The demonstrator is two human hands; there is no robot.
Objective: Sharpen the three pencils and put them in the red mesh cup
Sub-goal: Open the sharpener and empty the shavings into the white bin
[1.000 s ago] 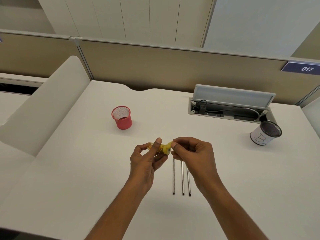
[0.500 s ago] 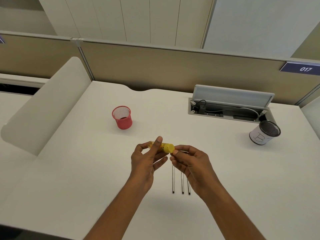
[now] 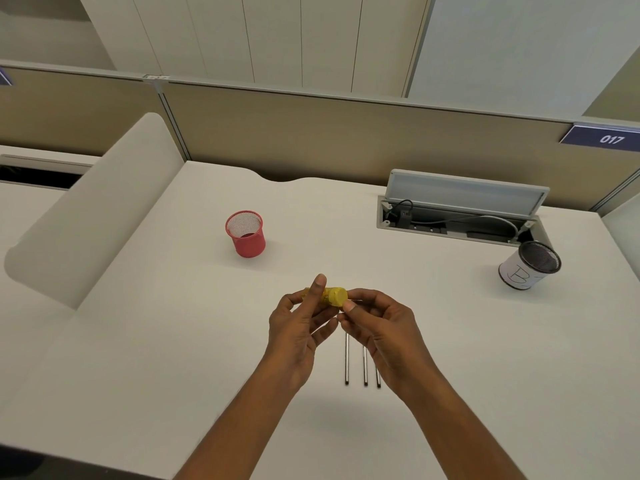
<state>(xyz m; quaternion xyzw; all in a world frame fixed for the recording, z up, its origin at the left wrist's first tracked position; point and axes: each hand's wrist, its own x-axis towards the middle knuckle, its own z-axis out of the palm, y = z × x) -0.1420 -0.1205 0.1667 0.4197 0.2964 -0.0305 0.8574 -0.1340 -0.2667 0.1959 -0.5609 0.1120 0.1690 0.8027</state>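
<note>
A yellow cylindrical sharpener [image 3: 333, 296] is held above the white desk [image 3: 156, 341] by my left hand [image 3: 298, 323], thumb and fingers around its body. My right hand [image 3: 377, 323] sits just right of it, fingertips pinched at the sharpener's round end and touching it. Three dark pencils [image 3: 364, 365] lie side by side on the desk below my hands, their far ends hidden under my right hand. The red mesh cup [image 3: 246, 234] stands upright and empty further back to the left.
A white cup with a black mesh inside and a letter B [image 3: 526, 265] stands at the right. An open cable tray [image 3: 457, 216] with its lid up lies at the back right. A low divider panel [image 3: 90, 209] borders the desk on the left.
My right hand slid down off the sharpener's end, uncovering its yellow cap, and now pinches at the cap's lower edge. My left hand kept its hold.
</note>
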